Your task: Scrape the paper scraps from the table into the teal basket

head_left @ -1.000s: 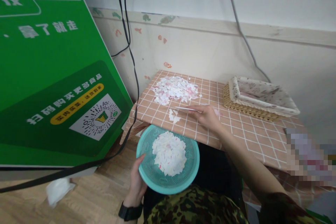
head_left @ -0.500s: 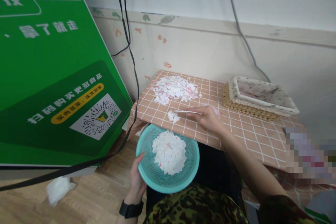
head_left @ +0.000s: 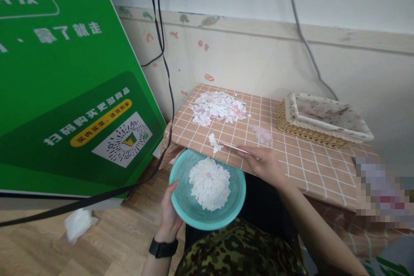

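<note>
My left hand [head_left: 170, 207] grips the left rim of a round turquoise plastic colander [head_left: 181, 216]. Inside lies a heap of small white paper scraps [head_left: 210, 184], a few tinged pink. My right hand [head_left: 263, 163] is closed on a thin white strip [head_left: 235, 148], seen nearly edge-on, so I cannot tell if it is a card or a stick. Its tip is beside a few loose white scraps [head_left: 214, 142] near the table's front edge, just above the colander. Farther back, a wider pile of white and pink scraps [head_left: 218, 108] covers part of the checked tablecloth [head_left: 255, 105].
A lined wicker basket [head_left: 312, 133] stands at the right by the wall. Pinkish bits [head_left: 261, 134] lie mid-table. Black cables [head_left: 170, 86] hang in front of a green printed panel [head_left: 80, 73] at left. A white plastic bag [head_left: 79, 224] lies on the floor.
My right hand has drawn toward the table's front edge with the white strip, uncovering the pinkish bits. The small group of scraps is more strung out. My left hand keeps its hold on the colander.
</note>
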`<state>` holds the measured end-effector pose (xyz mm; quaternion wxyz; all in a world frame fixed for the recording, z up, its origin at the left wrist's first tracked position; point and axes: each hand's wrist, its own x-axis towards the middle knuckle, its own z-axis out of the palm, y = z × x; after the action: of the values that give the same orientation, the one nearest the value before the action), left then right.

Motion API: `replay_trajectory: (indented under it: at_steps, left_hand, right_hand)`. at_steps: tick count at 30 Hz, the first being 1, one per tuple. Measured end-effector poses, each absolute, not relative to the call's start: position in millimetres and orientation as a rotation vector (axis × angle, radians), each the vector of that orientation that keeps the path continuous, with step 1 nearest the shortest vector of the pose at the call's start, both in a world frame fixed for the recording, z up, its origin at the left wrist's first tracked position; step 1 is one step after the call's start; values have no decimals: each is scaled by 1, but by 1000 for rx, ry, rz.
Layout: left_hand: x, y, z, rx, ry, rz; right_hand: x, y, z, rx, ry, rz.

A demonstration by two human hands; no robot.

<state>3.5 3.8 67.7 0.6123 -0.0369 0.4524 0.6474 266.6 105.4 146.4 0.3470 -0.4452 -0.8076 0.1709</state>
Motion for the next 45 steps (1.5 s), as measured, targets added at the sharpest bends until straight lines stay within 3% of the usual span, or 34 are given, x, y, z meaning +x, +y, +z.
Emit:
replay_trajectory:
  at_steps: [14,20,45]
  left_hand:
    - [-7,12,72,-37,978,1440]
    - [-14,15,71,-15,965,1449]
    - [-32,20,73,-4,960,1410]
  right_hand:
    - [241,100,155,-999,-2247,536]
    - [239,125,160,-1285,-2048,296]
    - [227,122,158,-1016,-2092,495]
